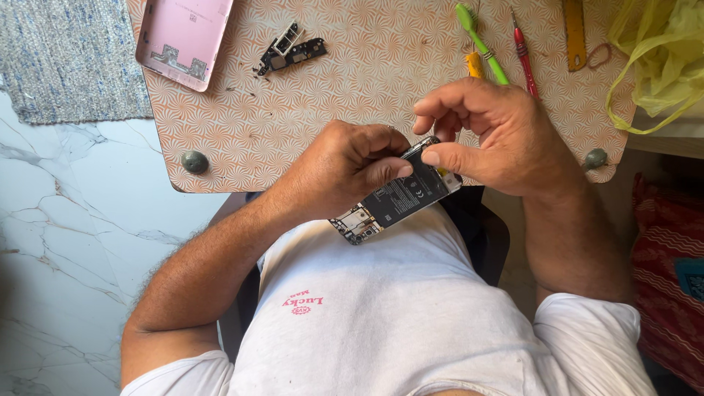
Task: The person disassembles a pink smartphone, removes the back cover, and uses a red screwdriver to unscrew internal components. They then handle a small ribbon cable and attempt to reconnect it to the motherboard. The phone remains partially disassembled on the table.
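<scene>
Opened phone [396, 196], back cover off, is held in the air over the lap, just off the near edge of the bench [352, 110]. It is not resting on anything.

Left hand [345, 172] is wrapped around the phone's long side, thumb pressed on the black battery face. Right hand [488, 139] pinches the far end, thumb on the top edge, other fingers curled above. Both hands are closed on the phone. Can't tell if the right fingers also hold a small tool or part.

Exposed circuit board sits at the near end, pointing at the white shirt.

On the bench:
- pink back cover [183, 37] at the far left corner, inside face up
- small black parts [290, 50] just beside it, with loose bits scattered around
- green pry tool [480, 40], red screwdriver [524, 51] and yellow ruler [574, 29] along the far right
- yellow plastic bag [656, 51] at the right edge

My read on doing this well: keep the left grip on the frame edges, not on the battery or board. Work at the far end with light, even force. Safer to set the phone down on the bench, since anything dropped from here lands in the lap.
</scene>
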The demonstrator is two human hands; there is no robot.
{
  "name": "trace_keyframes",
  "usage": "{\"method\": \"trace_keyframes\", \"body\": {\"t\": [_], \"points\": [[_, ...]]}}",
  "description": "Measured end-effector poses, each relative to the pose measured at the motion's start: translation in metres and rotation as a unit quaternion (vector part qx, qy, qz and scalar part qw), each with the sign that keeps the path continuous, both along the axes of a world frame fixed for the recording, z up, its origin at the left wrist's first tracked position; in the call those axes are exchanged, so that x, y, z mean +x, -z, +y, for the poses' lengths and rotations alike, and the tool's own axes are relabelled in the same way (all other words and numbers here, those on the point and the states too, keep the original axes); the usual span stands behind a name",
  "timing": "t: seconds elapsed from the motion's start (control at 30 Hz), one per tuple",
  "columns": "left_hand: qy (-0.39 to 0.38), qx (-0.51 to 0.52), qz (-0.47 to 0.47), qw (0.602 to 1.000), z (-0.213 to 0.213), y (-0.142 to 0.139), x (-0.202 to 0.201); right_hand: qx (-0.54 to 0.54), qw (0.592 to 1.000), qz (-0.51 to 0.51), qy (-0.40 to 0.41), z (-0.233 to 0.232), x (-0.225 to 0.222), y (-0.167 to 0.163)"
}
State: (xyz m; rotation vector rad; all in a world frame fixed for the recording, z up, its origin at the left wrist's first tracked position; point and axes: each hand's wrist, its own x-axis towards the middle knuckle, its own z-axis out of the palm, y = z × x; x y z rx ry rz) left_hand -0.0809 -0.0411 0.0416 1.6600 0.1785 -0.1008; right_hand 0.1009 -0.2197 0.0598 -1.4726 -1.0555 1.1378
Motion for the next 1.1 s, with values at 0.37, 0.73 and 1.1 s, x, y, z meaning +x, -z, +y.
{"method": "trace_keyframes", "body": {"t": [0.37, 0.73, 1.1], "points": [[-0.110, -0.107, -0.010, 0.988, -0.004, 0.016, -0.007, -0.073, 0.994, 0.084, 0.021, 0.001, -0.001, -0.012], [-0.150, 0.012, -0.119, 0.981, -0.010, 0.013, -0.010, -0.023, 0.990, 0.122, 0.061, -0.008, 0.006, 0.016], [-0.160, 0.035, -0.139, 0.977, -0.007, 0.019, -0.007, 0.009, 0.984, 0.160, 0.078, -0.003, 0.005, 0.017]]}}
